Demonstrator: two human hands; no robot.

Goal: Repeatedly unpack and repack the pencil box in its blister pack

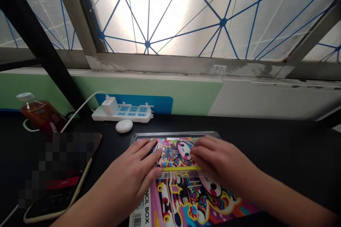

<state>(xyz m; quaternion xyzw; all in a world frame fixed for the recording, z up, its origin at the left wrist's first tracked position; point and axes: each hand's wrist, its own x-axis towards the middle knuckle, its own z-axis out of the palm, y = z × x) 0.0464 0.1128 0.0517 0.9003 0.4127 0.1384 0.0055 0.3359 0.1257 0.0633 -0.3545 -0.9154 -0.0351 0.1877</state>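
- Bright window [170, 10] behind a black table [287, 163].
- Small bright box [170, 150] is over the big picture card [183, 200] on the table.
- Left hand [133, 170] touches its left end, right hand [222, 159] its right; can't tell if the fingers squeeze.

Bright frosted window [183, 12] crossed by blue lines [223, 22]; green-and-white wall [191, 94] below; black desk [282, 152]

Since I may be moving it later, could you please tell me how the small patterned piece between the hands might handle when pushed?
The small patterned piece looks fairly stiff, since its yellow edge runs straight. Lying flat, it would probably slide rather than roll.
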